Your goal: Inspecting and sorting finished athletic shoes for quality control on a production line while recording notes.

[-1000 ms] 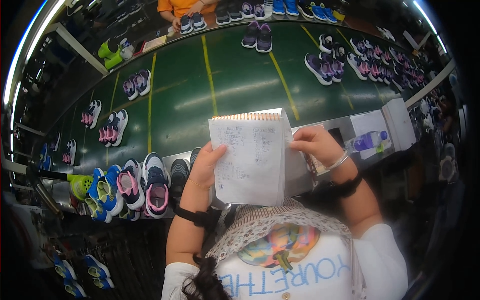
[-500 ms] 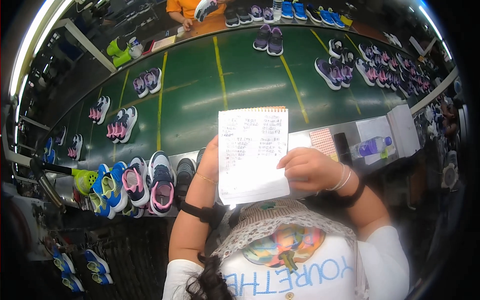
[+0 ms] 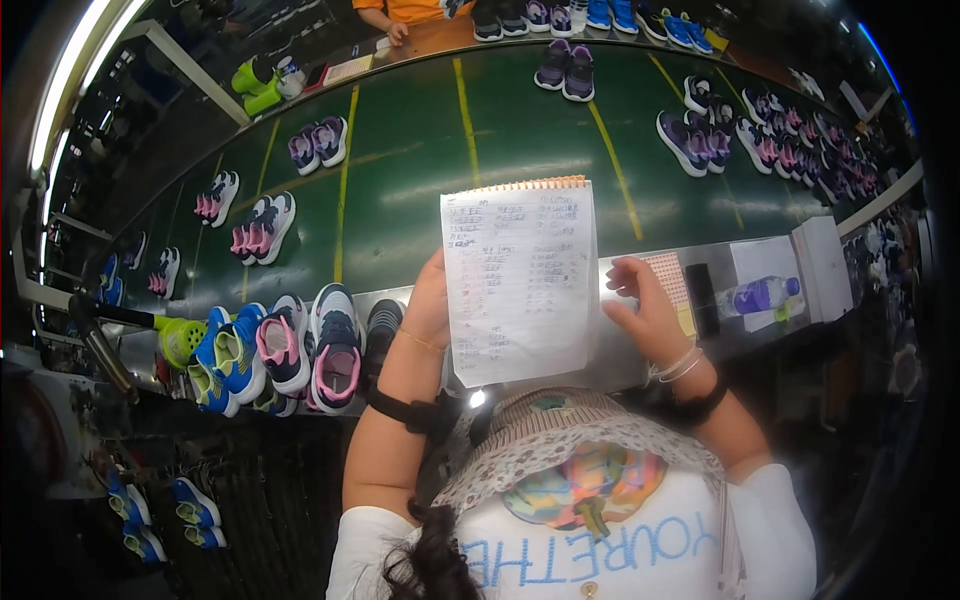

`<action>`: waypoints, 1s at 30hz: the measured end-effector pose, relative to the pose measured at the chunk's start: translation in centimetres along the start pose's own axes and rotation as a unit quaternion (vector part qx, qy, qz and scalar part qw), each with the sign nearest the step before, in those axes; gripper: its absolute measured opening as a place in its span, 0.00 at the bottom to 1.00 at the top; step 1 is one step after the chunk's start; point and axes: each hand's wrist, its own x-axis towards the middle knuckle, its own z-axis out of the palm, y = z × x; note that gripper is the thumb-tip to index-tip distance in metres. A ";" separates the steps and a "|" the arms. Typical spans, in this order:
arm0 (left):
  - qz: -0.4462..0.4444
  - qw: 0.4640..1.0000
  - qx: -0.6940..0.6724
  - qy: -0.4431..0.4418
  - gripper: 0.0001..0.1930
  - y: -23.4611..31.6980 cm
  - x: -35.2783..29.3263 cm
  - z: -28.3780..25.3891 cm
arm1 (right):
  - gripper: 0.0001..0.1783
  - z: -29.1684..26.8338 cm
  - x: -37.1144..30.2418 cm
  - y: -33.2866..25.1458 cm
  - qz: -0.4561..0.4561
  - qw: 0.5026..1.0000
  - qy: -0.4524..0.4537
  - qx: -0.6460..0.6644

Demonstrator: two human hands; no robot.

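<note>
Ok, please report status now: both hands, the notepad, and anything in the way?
Left hand holds notepad upright by its left edge. Right hand open beside its right edge, contact unclear. Shoes bunched left on the belt edge, nothing blocking.

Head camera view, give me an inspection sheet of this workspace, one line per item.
Surface: long green belt with yellow lines, metal ledge along its near edge.
Job's things: spiral notepad with handwritten rows, held upright.
Clutter: pairs of shoes spaced on the belt, a bunch of shoes at the near left; bottle and papers on the ledge.
Grippers: left hand grips the notepad's left edge; right hand open beside its right edge, contact unclear.
Cables: nothing seen.
Surroundings: another person's orange sleeve across the belt.
</note>
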 end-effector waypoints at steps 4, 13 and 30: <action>0.001 1.000 -0.019 -0.022 0.13 0.5 -0.1 1.0 | 0.40 1.2 0.4 -1.3 0.128 0.966 -0.047 0.221; -0.002 1.000 0.002 -0.016 0.12 1.3 -0.7 1.4 | 0.42 3.2 0.6 -2.4 0.104 0.963 -0.037 0.247; -0.057 0.985 -0.158 -0.032 0.16 2.2 -0.6 2.3 | 0.32 2.6 0.2 -4.8 0.132 0.952 -0.039 0.272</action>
